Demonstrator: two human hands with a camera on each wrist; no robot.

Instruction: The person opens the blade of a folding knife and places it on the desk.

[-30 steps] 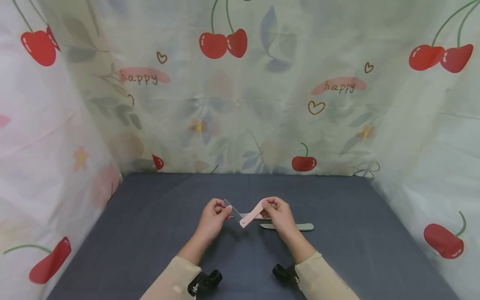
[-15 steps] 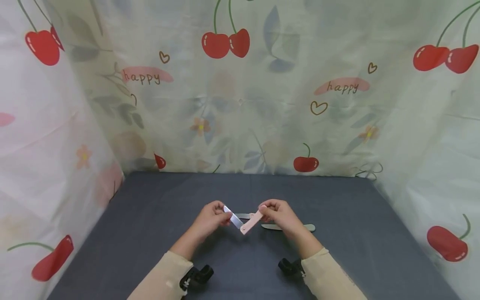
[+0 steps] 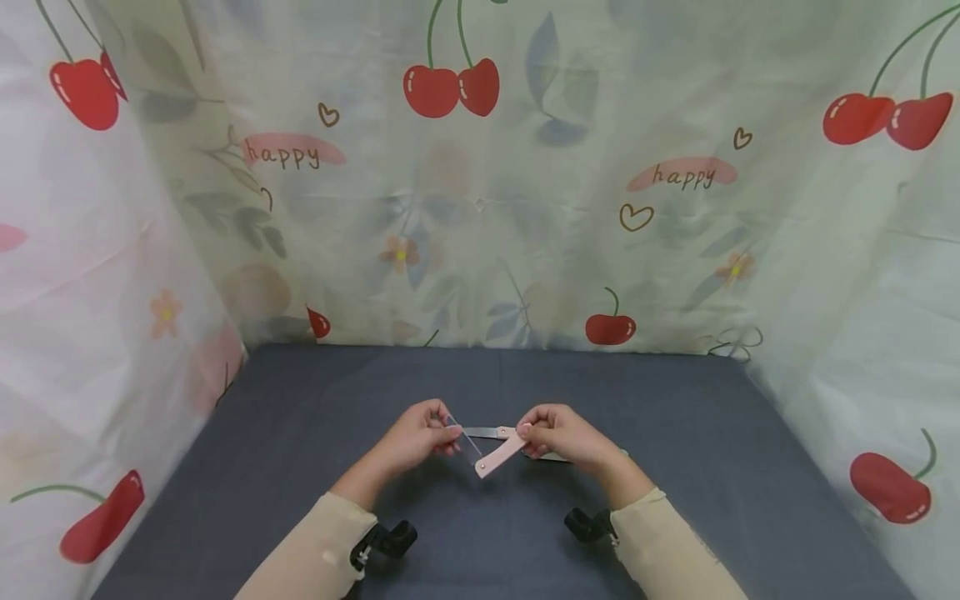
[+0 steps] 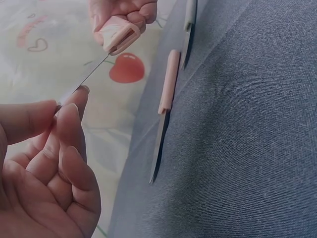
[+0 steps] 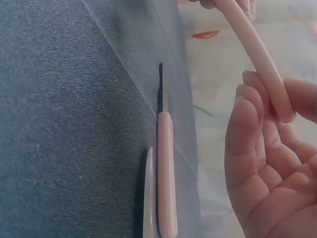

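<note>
Both hands hold a half-unfolded folding knife above the table, its pink handle and thin blade forming a V. My left hand pinches the blade near its tip between thumb and fingers. At the far end of the pink handle, the thumb and fingers of my right hand pinch it. A second pink-handled knife lies unfolded on the cloth behind the held one. Beside it is a knife with a pale green handle, mostly covered by my right hand in the head view.
A dark grey cloth covers the table. White curtains printed with cherries enclose it at the back and both sides. Black wrist mounts sit at both sleeve cuffs.
The held knife has dropped slightly and its handle lies flatter. Its blade has turned from edge-on to broadside and back to edge-on. My right hand now covers more of the green knife.
</note>
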